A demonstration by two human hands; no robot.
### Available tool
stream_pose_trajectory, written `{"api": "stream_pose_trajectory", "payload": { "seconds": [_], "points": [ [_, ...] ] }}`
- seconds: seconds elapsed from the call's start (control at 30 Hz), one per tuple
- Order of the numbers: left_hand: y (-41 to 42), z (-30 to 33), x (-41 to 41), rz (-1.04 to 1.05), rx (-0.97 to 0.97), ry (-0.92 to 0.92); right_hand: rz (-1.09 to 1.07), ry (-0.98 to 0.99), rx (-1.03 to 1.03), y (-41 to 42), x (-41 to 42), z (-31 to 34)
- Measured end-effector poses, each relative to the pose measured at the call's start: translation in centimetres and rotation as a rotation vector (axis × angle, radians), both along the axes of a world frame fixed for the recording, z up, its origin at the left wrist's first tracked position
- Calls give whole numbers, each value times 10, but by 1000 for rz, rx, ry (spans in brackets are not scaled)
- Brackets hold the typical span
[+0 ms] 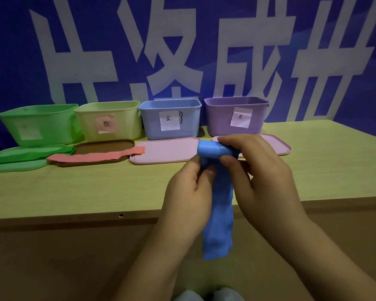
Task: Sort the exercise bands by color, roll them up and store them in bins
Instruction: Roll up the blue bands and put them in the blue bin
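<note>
A: Blue exercise band (218, 205) is in your hands, held up near you, in front of the table (96, 187). Your right hand (258, 170) has fingers and thumb curled round the rolled part; your left hand (189, 187) pinches the strip just below the roll. The rest hangs loose.

B: How will it handle?

A: By its look, light, thin and floppy, probably stretchy, so the roll may spring open if you loosen your grip. Hold the roll itself across its width, and feed the tail in with your left.

B: Where does it go?

A: Likely the blue bin (169, 120), far centre, between the yellow bin (109, 120) and the purple bin (236, 116). A green band (28, 156) and a pink band (96, 157) lie flat at far left, not yet rolled.
</note>
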State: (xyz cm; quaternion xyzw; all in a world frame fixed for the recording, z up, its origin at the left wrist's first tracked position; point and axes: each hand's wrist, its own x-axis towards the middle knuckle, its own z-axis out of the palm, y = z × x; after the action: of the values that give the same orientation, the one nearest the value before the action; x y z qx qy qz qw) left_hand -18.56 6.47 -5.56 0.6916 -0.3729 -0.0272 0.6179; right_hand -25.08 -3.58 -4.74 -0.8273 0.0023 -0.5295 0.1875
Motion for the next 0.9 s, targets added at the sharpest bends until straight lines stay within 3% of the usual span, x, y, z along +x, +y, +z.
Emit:
{"api": "stream_pose_trajectory", "payload": {
  "seconds": [0.23,0.57,0.9],
  "points": [
    [0,1,2,3,-29,62,2,71,40,-4,-2,4],
    [9,2,9,-188,-80,223,-74,60,-144,-14,-6,6],
    [19,0,14,-285,-113,231,-36,100,-285,-10,-15,7]
  ]
}}
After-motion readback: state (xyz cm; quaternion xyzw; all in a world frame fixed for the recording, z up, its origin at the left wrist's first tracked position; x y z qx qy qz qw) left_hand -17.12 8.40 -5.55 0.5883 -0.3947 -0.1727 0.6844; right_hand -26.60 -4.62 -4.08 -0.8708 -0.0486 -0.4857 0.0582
